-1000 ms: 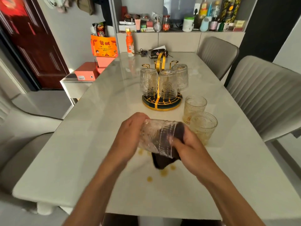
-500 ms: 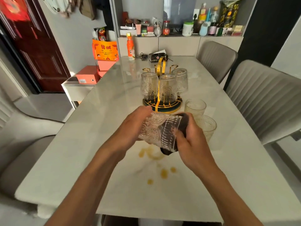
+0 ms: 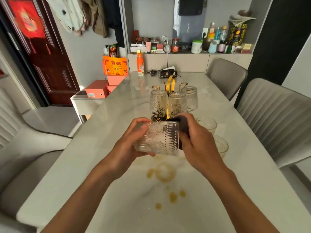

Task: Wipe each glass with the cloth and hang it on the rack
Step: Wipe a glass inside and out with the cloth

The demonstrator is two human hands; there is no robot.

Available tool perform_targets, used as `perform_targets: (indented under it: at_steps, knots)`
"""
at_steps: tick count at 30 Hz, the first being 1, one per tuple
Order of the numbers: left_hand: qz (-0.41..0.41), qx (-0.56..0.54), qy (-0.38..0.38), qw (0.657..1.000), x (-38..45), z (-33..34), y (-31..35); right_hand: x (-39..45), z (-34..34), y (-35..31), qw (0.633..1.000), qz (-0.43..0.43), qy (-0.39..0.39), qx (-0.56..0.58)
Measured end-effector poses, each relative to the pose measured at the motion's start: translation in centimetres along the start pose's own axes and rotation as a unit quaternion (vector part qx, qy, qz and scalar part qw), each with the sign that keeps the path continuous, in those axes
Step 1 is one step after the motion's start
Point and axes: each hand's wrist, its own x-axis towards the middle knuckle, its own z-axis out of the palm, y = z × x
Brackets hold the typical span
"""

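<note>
Glass [image 3: 157,139]: long axis sideways; left hand [image 3: 129,147] fingers clasp base; right hand [image 3: 196,142] fingers clamp cloth [image 3: 180,122] at mouth; rack [image 3: 170,84] just beyond.

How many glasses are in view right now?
6. Three hang upside down on the rack. One is held sideways in the left hand at. Two stand upright on the table at right. More may be hidden behind.
</note>
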Motion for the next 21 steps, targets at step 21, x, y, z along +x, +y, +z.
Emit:
perform_targets:
  at_steps: [21]
  knots:
    - [0.032,0.407,0.252,0.877,22.6,-3.4,8.8,0.1,6.2,2.5,0.642,0.417,-0.054,0.642]
